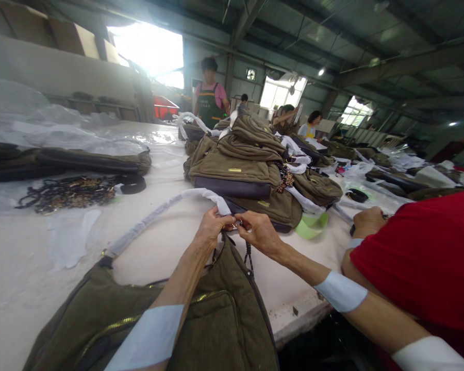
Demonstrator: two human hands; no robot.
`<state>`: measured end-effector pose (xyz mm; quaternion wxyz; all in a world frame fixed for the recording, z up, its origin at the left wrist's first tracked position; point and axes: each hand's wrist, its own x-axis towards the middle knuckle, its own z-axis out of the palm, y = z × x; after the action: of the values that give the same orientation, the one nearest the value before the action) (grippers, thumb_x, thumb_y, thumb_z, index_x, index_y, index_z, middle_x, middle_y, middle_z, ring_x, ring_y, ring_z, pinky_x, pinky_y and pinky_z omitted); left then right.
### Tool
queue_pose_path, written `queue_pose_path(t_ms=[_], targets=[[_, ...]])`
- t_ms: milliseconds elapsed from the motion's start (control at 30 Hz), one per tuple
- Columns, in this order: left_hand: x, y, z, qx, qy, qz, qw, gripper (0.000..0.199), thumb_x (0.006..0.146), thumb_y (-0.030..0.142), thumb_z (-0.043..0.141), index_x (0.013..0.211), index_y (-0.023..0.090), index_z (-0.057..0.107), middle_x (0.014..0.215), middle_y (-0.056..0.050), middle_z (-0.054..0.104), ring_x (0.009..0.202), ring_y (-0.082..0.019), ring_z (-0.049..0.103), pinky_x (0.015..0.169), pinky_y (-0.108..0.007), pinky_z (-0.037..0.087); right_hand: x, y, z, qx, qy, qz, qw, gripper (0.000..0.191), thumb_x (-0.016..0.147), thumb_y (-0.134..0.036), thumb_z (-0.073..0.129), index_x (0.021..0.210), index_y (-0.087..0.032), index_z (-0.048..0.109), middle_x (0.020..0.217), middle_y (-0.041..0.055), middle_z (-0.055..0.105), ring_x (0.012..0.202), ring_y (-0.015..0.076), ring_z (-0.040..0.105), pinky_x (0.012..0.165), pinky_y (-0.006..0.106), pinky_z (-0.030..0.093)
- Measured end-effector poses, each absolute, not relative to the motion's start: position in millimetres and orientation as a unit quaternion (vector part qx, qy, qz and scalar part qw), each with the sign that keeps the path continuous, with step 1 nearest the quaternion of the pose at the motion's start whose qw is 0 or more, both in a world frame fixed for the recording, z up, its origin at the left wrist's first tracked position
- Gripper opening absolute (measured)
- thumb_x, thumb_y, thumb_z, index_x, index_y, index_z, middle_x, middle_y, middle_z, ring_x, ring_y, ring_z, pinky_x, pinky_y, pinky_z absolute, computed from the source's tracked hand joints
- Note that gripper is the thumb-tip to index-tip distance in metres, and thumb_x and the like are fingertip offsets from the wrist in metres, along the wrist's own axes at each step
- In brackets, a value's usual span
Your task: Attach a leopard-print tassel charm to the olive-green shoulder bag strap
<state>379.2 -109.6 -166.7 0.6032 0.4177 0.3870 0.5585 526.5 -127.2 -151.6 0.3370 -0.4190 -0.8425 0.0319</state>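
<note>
An olive-green handbag (139,304) with gold zips lies in front of me, its strap (158,211) wrapped in white paper and arching to the right. My left hand (214,225) is closed at the strap's right end, thumb and fingers pinched on it. Close against it, my right hand (260,233) pinches a small metal clasp (236,223) beside the strap end. A dark braided cord (248,256) hangs just below my fingers. The exact fastening between the fingertips is too small to make out.
A pile of similar olive bags (235,165) stands just beyond my hands. To the left lie tangled dark cords with patterned charms (77,193) and another bag (100,159). A co-worker in a red sleeve (421,257) sits close on my right. More people work behind the pile.
</note>
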Motion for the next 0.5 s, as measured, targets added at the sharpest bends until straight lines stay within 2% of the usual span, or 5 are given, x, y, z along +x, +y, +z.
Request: queue_pose_path(t_ms=[167, 367, 500], targets=[[370.5, -107.7, -167.4, 0.429, 0.380, 0.506, 0.645, 0.031, 0.050, 0.019, 0.079, 0.072, 0.011, 0.058, 0.061, 0.000, 0.060, 0.051, -0.009, 0.052, 0.053, -0.023, 0.042, 526.4, -126.7, -151.5, -0.417, -0.844, 0.041, 0.335, 0.018, 0.072, -0.005, 0.058, 0.084, -0.013, 0.069, 0.063, 0.0003, 0.058, 0.057, 0.0105, 0.049, 0.057, 0.021, 0.035], [349.8, -105.4, -162.3, 0.455, 0.374, 0.422, 0.689, 0.031, 0.064, 0.037, 0.073, 0.077, 0.011, 0.065, 0.081, -0.010, 0.067, 0.074, -0.019, 0.062, 0.072, -0.033, 0.049, 530.0, -124.4, -150.8, -0.425, -0.846, 0.021, 0.322, 0.013, 0.073, -0.007, 0.060, 0.080, -0.014, 0.068, 0.060, -0.0013, 0.056, 0.055, 0.0098, 0.047, 0.056, 0.021, 0.033], [343.6, -104.0, -159.2, 0.483, 0.381, 0.407, 0.675, 0.034, 0.061, 0.040, 0.076, 0.075, 0.011, 0.067, 0.075, -0.009, 0.066, 0.072, -0.019, 0.061, 0.070, -0.033, 0.047, 529.2, -122.6, -143.5, -0.392, -0.860, 0.008, 0.327, 0.014, 0.073, -0.005, 0.059, 0.082, -0.014, 0.066, 0.065, -0.0003, 0.058, 0.058, 0.0103, 0.049, 0.058, 0.021, 0.036]])
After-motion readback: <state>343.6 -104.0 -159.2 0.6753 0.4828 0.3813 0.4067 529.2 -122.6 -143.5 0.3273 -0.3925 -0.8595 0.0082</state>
